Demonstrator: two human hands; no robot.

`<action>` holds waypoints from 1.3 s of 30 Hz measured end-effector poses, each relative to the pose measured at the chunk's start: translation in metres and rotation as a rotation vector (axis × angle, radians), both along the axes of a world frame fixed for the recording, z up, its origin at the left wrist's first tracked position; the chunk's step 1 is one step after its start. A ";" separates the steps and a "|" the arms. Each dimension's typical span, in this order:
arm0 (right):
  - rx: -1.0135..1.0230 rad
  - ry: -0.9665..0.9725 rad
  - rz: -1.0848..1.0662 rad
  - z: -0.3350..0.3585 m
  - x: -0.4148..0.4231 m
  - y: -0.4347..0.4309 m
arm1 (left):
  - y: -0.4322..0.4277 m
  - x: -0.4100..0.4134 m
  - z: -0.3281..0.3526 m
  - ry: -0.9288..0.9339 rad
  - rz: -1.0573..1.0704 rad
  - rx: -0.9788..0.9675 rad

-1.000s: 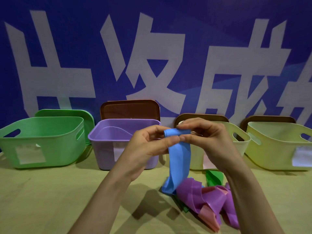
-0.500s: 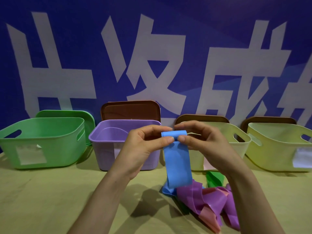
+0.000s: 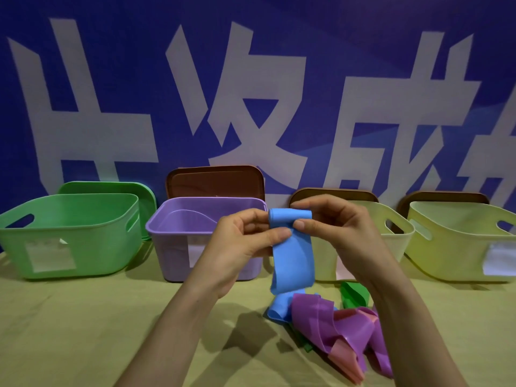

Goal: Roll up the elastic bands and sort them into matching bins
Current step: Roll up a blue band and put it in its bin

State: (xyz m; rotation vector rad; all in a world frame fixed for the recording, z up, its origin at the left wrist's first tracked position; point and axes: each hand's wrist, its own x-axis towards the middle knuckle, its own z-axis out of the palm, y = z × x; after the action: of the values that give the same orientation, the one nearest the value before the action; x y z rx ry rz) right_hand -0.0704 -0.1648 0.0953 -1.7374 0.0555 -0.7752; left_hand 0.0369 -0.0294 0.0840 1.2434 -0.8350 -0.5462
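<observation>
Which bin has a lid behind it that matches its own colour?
The green bin at far left; its lid is green, while the other three lids are brown.

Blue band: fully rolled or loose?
Partly rolled: left hand and right hand pinch a roll atop the blue band; its tail hangs loose.

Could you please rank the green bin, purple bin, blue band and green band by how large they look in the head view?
1. The green bin.
2. The purple bin, nearly alike; the left hand covers part.
3. The blue band, nearer the camera, so unsure.
4. The green band, mostly hidden.
</observation>
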 end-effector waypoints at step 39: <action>-0.108 -0.026 0.031 -0.003 0.004 0.002 | 0.003 0.009 0.000 -0.080 0.008 0.014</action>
State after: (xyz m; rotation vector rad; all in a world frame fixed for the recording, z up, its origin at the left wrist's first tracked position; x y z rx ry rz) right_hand -0.0667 -0.1624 0.0924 -1.8259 -0.0312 -0.7898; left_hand 0.0460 -0.0260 0.0838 1.2873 -0.8944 -0.4994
